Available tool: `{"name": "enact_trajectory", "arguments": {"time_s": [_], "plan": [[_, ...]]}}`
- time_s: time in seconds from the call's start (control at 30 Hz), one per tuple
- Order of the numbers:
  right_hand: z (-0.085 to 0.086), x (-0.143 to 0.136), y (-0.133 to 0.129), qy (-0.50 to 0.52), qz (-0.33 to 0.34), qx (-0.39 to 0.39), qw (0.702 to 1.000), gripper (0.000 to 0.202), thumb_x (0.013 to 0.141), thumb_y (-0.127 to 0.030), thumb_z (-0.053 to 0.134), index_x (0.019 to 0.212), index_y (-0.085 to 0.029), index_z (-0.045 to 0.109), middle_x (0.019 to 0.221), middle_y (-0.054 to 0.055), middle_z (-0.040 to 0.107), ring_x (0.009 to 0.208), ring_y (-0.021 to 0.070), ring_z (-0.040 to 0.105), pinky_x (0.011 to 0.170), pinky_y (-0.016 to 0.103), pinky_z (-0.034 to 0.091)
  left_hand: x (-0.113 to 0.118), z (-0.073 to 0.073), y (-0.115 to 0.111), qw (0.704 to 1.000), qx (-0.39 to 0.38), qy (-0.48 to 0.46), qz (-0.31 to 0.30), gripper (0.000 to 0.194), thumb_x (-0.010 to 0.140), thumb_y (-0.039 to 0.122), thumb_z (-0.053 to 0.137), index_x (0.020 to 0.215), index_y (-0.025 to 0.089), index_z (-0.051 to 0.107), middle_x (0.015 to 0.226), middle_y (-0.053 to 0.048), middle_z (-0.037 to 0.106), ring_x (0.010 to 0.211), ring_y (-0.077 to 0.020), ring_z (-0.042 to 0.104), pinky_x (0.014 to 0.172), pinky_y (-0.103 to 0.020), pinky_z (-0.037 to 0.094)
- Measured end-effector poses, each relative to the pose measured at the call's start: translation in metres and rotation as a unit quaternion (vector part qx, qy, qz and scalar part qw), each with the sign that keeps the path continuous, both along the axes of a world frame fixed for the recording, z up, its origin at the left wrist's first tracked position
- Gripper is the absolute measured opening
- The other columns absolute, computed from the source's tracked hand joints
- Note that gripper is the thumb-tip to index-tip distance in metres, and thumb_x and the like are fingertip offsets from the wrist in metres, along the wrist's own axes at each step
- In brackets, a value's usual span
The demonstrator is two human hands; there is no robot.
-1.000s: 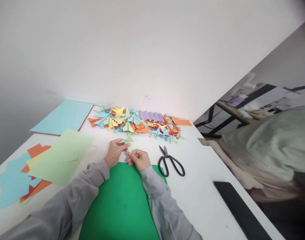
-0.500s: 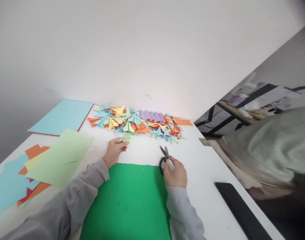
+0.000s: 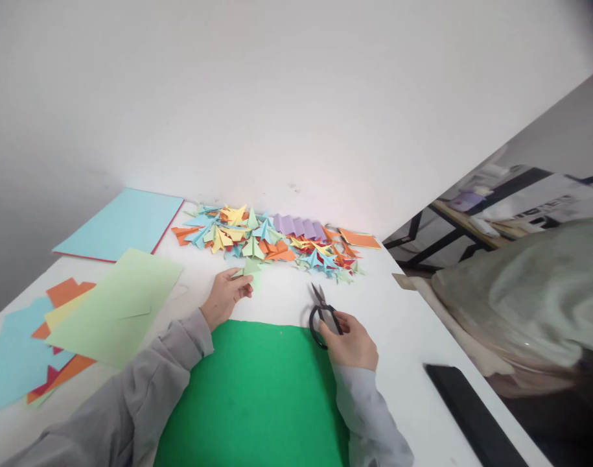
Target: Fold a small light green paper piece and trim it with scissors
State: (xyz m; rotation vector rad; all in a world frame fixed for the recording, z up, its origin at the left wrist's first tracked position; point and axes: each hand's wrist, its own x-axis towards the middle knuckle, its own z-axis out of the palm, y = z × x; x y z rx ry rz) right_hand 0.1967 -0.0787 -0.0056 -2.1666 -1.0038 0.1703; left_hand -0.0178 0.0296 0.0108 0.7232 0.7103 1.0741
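My left hand (image 3: 228,295) pinches a small light green folded paper (image 3: 253,272), which looks like a paper plane, just in front of the heap of folded paper planes (image 3: 251,246). My right hand (image 3: 352,340) grips a pair of black-handled scissors (image 3: 318,311) by one handle loop, with the blades nearly closed and pointing away from me. The scissors are apart from the paper. Beneath and between my forearms lies a green mat (image 3: 262,395). My left fingers partly hide the green paper.
Light green sheets (image 3: 116,305) and coloured scraps (image 3: 21,350) lie on the left. Behind them is a stack of light blue sheets (image 3: 124,224). Purple pleated paper (image 3: 299,227) and an orange pad (image 3: 359,239) sit by the wall; a black bar (image 3: 471,415) lies right.
My right hand has moved slightly right and down, and the scissor blades have come closer together. My left hand keeps its pinch on the paper. The view has shifted slightly.
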Motion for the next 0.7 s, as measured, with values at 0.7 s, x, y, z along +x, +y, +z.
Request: {"name": "enact_trajectory", "arguments": {"time_s": [0.7], "plan": [[0.026,-0.096,0.017,0.547,0.316,-0.032,0.775,0.052,0.068,-0.049,0.057,0.107,-0.015,0.050,0.060,0.000,0.055,0.039,0.0081,0.050,0.027,0.016,0.039,-0.001,0.000,0.006,0.999,-0.020,-0.020,0.029,0.016,0.056,0.019,0.068,0.062,0.012,0.055,0.052,0.002,0.054,0.047,-0.0080,0.051,0.047,-0.023,0.041]]}}
